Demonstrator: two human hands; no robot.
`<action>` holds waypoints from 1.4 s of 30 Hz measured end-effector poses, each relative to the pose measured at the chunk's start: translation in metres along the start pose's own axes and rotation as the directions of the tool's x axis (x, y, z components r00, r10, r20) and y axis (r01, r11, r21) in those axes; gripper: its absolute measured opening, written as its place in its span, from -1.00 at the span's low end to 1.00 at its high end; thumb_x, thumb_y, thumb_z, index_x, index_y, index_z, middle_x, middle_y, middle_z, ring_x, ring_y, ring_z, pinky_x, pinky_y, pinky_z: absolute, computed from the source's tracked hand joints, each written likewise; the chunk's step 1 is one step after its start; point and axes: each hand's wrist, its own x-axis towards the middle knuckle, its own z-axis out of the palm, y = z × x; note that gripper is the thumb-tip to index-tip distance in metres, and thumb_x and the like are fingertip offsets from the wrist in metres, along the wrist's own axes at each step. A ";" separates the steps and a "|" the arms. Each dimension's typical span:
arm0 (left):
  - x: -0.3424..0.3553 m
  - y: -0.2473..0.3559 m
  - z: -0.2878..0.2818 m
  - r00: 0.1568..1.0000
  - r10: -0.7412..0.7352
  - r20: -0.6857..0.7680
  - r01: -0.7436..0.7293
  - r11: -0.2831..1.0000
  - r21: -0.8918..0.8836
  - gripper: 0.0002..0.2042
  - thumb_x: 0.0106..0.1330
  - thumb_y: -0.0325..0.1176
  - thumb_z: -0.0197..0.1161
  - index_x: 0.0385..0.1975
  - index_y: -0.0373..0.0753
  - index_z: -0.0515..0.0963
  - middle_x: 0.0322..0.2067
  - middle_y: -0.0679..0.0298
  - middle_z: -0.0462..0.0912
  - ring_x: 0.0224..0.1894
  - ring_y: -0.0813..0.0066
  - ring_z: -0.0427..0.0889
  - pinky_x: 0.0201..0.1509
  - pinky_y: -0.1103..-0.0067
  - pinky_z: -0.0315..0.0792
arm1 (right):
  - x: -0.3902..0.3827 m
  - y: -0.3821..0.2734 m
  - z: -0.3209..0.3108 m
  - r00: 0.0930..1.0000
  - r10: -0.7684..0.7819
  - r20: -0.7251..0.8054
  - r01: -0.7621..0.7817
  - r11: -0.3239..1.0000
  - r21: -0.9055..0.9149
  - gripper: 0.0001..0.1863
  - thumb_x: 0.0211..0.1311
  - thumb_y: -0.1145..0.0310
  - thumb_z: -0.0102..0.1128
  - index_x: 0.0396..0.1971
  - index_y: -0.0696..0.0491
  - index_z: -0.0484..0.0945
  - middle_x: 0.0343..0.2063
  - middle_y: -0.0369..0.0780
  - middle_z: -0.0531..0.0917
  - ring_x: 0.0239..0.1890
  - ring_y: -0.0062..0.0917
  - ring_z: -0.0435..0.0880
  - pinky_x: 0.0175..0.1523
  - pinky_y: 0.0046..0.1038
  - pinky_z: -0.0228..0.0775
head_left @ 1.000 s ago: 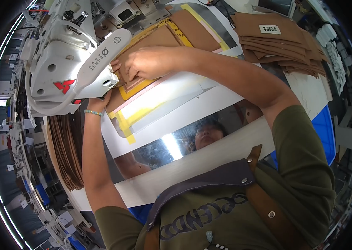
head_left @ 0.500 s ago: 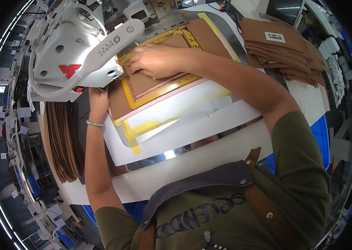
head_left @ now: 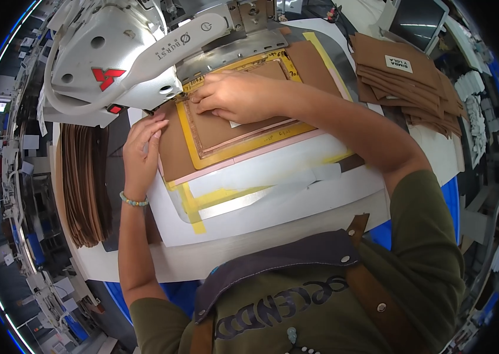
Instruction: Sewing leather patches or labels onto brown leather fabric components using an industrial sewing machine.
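head view: the right hand (head_left: 237, 97) is pressing curled fingers onto the inner piece (head_left: 214, 134) inside the yellow frame (head_left: 249, 147), at twelve o'clock; i cannot tell whether they are pinching anything. the left hand (head_left: 143, 150) is lying at the frame's eight o'clock, fingers loosely apart, tips reaching the panel (head_left: 174, 144). the machine (head_left: 93, 59) is standing at ten, brown stacks (head_left: 400, 76) sitting at two and nine.
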 end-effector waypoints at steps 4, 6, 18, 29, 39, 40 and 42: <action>-0.001 0.034 0.015 0.994 0.107 0.034 -0.109 0.993 0.052 -0.77 0.52 -0.55 0.22 0.06 -0.32 0.73 0.19 0.11 0.74 0.30 0.09 0.65 0.38 0.30 0.50 | -0.006 -0.003 -0.004 0.998 0.054 -0.033 -0.055 0.998 -0.043 -0.67 0.35 0.47 0.33 0.10 0.07 0.75 0.19 -0.22 0.72 0.23 -0.29 0.60 0.36 -0.21 0.44; -0.001 0.046 0.024 0.987 0.136 0.090 -0.145 0.983 0.108 -0.70 0.49 -0.47 0.27 0.16 -0.31 0.69 0.25 0.14 0.70 0.36 0.01 0.57 0.41 0.23 0.45 | -0.007 -0.001 -0.004 0.995 0.092 -0.030 -0.095 0.988 -0.124 -0.65 0.35 0.46 0.33 0.11 0.07 0.75 0.21 -0.22 0.70 0.26 -0.31 0.58 0.37 -0.21 0.39; -0.005 0.056 0.046 0.984 0.126 0.123 -0.155 0.951 0.267 -0.48 0.47 -0.30 0.35 0.36 -0.40 0.55 0.48 0.13 0.50 0.49 -0.03 0.41 0.50 0.19 0.35 | -0.005 0.002 0.020 0.991 0.004 -0.137 -0.052 0.934 -0.353 -0.58 0.41 0.36 0.20 0.22 0.05 0.71 0.39 -0.16 0.57 0.41 -0.31 0.46 0.40 -0.19 0.27; -0.002 0.060 0.046 0.975 0.161 0.154 -0.200 0.937 0.287 -0.49 0.42 -0.35 0.37 0.33 -0.43 0.57 0.41 0.07 0.57 0.38 0.00 0.52 0.44 0.23 0.44 | -0.003 -0.002 0.022 0.985 -0.001 -0.171 -0.056 0.943 -0.328 -0.58 0.44 0.32 0.15 0.22 0.07 0.72 0.38 -0.16 0.57 0.39 -0.29 0.47 0.41 -0.19 0.27; 0.000 0.060 0.044 0.976 0.179 0.125 -0.206 0.947 0.247 -0.50 0.39 -0.38 0.39 0.29 -0.46 0.57 0.37 0.04 0.58 0.34 -0.02 0.54 0.43 0.22 0.45 | 0.004 -0.005 0.023 0.981 0.026 -0.190 -0.077 0.961 -0.264 -0.62 0.39 0.33 0.21 0.12 0.10 0.75 0.33 -0.14 0.58 0.36 -0.28 0.48 0.40 -0.18 0.27; 0.002 0.059 0.043 0.975 0.172 0.141 -0.203 0.947 0.249 -0.50 0.39 -0.38 0.39 0.29 -0.46 0.57 0.37 0.04 0.58 0.34 -0.02 0.54 0.43 0.22 0.45 | 0.004 -0.005 0.022 0.981 0.023 -0.194 -0.073 0.964 -0.257 -0.63 0.38 0.33 0.22 0.11 0.10 0.75 0.34 -0.14 0.58 0.37 -0.28 0.47 0.40 -0.17 0.27; 0.009 0.055 0.042 0.986 0.137 0.097 -0.159 0.951 0.267 -0.49 0.40 -0.39 0.38 0.32 -0.44 0.53 0.39 0.04 0.55 0.34 -0.05 0.53 0.46 0.20 0.41 | 0.001 -0.004 0.018 0.984 0.029 -0.178 -0.077 0.960 -0.269 -0.64 0.40 0.32 0.22 0.10 0.09 0.76 0.34 -0.14 0.57 0.38 -0.28 0.46 0.41 -0.16 0.27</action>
